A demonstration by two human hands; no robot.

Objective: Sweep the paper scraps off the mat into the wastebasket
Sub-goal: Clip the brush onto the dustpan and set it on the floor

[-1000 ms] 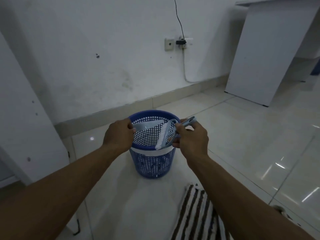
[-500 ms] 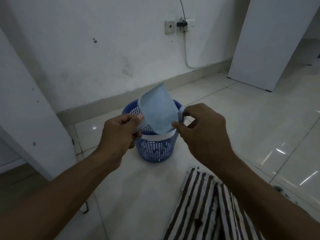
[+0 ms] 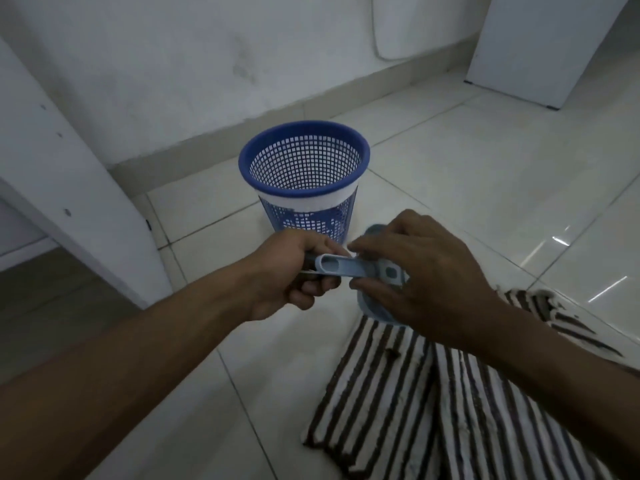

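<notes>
A blue mesh wastebasket [image 3: 360,156] stands on the tiled floor near the wall. In front of it, my left hand [image 3: 291,275] grips the end of a pale blue handle [image 3: 337,266]. My right hand [image 3: 415,271] is closed on the other pale blue tool; I cannot tell which is brush and which is dustpan. A rounded pale blue part [image 3: 372,308] shows under the right hand. Both hands are below the basket rim, over the near edge of the brown-and-white striped mat [image 3: 433,403]. No paper scraps are visible on the mat.
A white cabinet panel [image 3: 69,188] stands at the left, another white panel [image 3: 540,46] at the back right. The grey wall and baseboard run behind the basket. Glossy tiles lie to the right.
The hands have pulled the pale blue dustpan and brush back from above the basket and lowered them toward the mat. The view has tilted down.
</notes>
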